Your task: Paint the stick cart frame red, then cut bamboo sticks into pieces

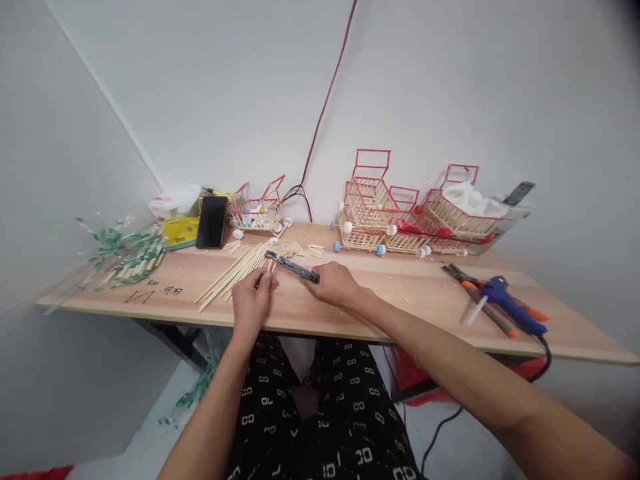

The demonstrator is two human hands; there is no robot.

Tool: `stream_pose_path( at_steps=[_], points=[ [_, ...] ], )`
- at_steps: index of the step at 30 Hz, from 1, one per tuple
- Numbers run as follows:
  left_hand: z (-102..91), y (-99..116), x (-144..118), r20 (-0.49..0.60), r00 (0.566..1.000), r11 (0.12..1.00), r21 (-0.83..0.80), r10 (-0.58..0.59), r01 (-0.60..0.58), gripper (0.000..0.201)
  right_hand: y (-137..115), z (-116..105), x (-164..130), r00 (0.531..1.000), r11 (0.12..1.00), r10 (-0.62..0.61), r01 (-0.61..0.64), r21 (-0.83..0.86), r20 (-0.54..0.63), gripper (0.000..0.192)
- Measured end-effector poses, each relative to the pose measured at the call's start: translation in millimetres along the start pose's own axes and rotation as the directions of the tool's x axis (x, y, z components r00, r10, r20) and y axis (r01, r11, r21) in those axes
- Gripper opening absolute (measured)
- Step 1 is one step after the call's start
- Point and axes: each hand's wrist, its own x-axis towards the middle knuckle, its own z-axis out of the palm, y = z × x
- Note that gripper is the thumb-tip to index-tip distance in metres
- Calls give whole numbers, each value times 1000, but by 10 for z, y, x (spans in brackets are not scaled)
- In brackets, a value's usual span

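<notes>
Both hands sit mid-trimming: left hand (253,298) pinches a wooden stick (235,273); right hand (334,283) grips the black cutter (293,267); next, blade must meet stick squarely.

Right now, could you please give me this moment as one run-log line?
left hand: pinching wooden sticks | right hand: gripping black cutter | glue gun: idle, right
</notes>
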Motion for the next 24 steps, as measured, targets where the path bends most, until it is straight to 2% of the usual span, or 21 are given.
stream_pose_path(
  at_steps=[4,9,13,17,20,22,24],
  points=[
    [29,-64,62,93,985,928,-333,-142,165,39,77,-35,-54,999,998,50,-50,49,-3,51],
    [88,-29,85,181,969,863,-447,-169,234,41,114,-69,-109,996,993,87,-87,77,14,51],
    [193,8,97,268,953,837,-481,-144,262,38,104,-61,-155,991,989,132,-134,69,25,51],
    [277,32,98,200,975,860,-477,-94,181,28,138,-95,-169,990,987,136,-138,87,28,52],
    [286,97,77,136,990,911,-402,-34,87,24,198,-191,-161,993,980,69,-85,182,95,53],
    [280,157,59,55,997,970,-240,60,-45,22,234,-271,-164,983,946,32,-88,311,182,55],
    [279,212,46,-26,979,980,-15,200,-201,20,252,-338,-182,951,859,11,-166,484,308,59]
  ],
)
